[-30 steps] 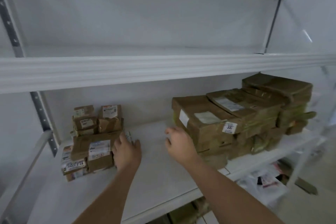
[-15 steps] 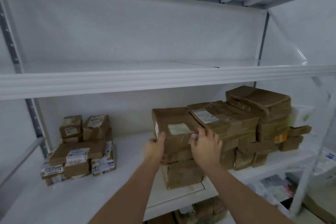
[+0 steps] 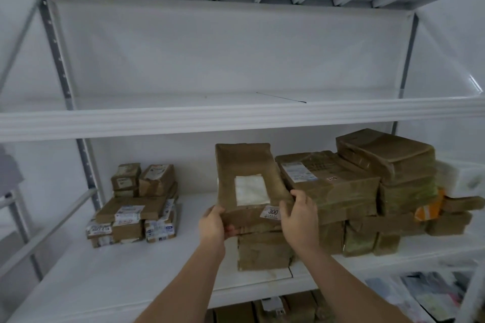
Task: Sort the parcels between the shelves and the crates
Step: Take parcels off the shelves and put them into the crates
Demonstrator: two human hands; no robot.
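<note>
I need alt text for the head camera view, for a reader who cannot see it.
Both hands, left hand and right hand, grip a brown parcel with a "300" sticker, its near end lifted off the big pile on the white shelf. A smaller pile sits to the left.

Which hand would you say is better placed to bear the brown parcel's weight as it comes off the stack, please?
Probably the left hand: its fingers curl under the brown parcel at the near-left corner, so it already supports from below. The right hand grips the near-right edge from the side, better for steadying.
</note>
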